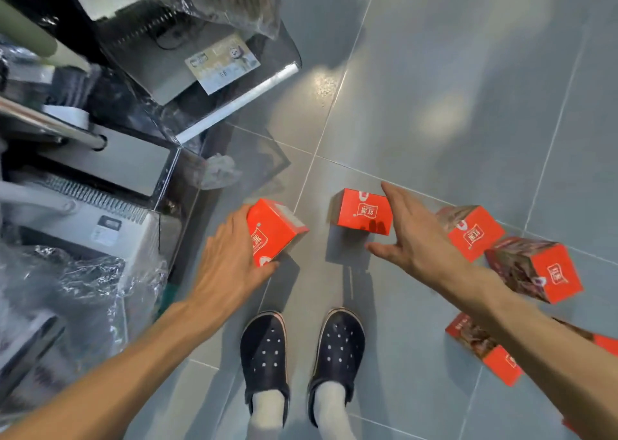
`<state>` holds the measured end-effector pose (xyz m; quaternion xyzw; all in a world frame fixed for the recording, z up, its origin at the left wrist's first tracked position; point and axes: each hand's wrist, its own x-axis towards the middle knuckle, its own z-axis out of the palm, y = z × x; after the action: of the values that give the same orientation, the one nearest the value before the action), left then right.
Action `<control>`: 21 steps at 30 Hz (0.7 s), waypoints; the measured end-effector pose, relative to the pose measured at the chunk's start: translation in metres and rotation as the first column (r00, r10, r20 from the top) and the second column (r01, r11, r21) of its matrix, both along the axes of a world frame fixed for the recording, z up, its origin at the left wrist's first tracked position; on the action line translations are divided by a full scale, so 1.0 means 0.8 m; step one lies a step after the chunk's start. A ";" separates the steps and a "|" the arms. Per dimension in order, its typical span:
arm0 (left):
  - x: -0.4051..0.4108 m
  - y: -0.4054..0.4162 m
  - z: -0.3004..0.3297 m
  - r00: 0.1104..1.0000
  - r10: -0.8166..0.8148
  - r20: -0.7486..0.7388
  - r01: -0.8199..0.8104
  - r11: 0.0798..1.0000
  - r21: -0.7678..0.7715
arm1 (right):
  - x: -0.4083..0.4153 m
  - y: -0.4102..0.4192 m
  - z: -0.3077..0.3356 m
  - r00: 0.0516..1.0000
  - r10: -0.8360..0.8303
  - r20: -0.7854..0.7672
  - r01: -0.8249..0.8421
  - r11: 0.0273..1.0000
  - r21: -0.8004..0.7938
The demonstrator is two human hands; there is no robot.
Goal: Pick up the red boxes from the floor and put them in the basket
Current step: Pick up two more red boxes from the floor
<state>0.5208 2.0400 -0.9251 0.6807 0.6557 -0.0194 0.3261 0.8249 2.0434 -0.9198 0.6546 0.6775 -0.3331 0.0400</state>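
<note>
- Red boxes are spread on the grey floor (468,72); no basket can be seen.
- Wrapped machines (100,205) are stacked at the left.
- One tilted box (272,230) is gripped by the left hand (230,259), likely to be lifted.
- The right hand (411,235) is spread wide open, holding nothing, beside the middle box (363,210), likely to grab it.

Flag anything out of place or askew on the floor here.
Red boxes lie scattered on the grey tiled floor at mixed angles: one by the right hand, three tipped further right. The left hand grips another. No basket is visible.
</note>
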 end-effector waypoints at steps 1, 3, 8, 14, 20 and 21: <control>-0.005 -0.006 -0.005 1.000 -0.015 0.007 0.014 1.000 0.022 | -0.001 0.003 -0.020 1.000 0.018 0.012 -0.018 1.000 0.001; -0.018 -0.014 -0.017 1.000 -0.026 0.012 0.026 0.999 0.045 | -0.003 0.011 -0.059 0.994 0.075 0.076 -0.075 0.997 -0.001; -0.043 -0.047 -0.061 0.997 -0.049 0.062 0.046 0.998 0.047 | 0.001 0.020 -0.137 0.966 0.169 0.195 -0.164 0.985 -0.044; -0.065 -0.066 -0.059 0.998 -0.042 0.036 0.043 0.999 -0.024 | 0.001 0.029 -0.139 0.979 0.072 0.191 -0.078 0.997 0.025; -0.077 -0.061 0.004 1.000 -0.023 0.021 0.025 0.993 -0.119 | 0.008 0.025 -0.021 0.990 0.038 0.133 -0.042 0.999 0.022; -0.076 -0.049 0.039 1.000 -0.002 0.030 0.006 0.993 -0.115 | 0.011 0.038 0.028 0.990 0.050 0.132 -0.055 0.998 0.040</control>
<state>0.4600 2.0009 -0.8936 0.6623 0.6472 -0.0476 0.3745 0.8336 2.0735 -0.8970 0.6577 0.6974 -0.2736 0.0788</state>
